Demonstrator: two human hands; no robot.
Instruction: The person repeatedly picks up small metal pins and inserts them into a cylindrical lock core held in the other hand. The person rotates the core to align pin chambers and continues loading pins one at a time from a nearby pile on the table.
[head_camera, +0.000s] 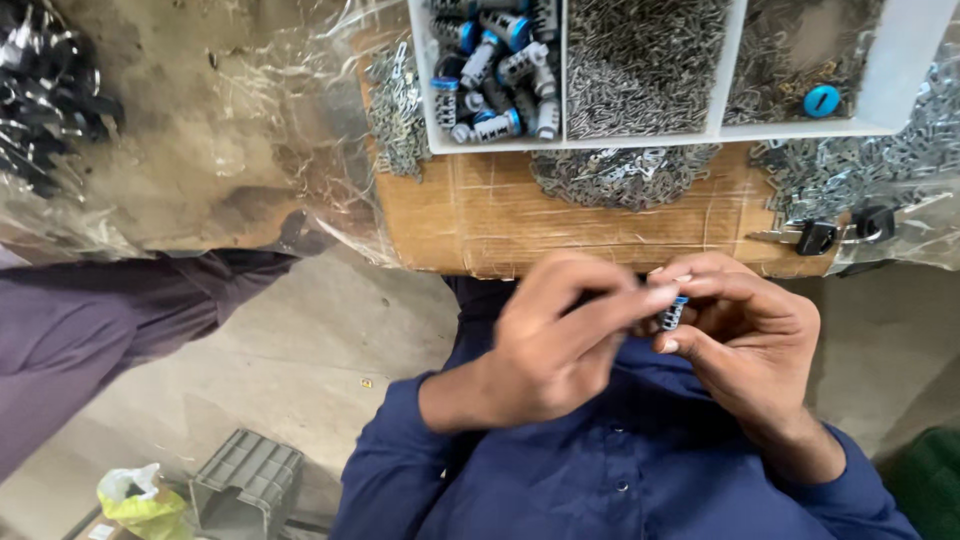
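Note:
My left hand (556, 345) and my right hand (745, 335) meet close to my chest, just in front of the table's edge. Between their fingertips is a small metal lock cylinder (672, 314) with a blue end. My right thumb and fingers pinch it, while my left fingers press on its upper side. Whether a smaller piece is also in my left fingers is hidden. Above the hands, a white divided tray (562, 80) holds more blue-ended cylinders (492, 70), small metal pieces (642, 62) and a blue cap (822, 100).
The tray rests on a wooden board (470, 215) with heaps of flat metal parts (620, 175). Black-headed keys (815, 237) lie at the board's right edge. Clear plastic sheeting (200, 120) covers the left. Another person's purple-clad leg (100, 320), a grey crate (245, 485) and a yellow-green bag (140, 500) are at lower left.

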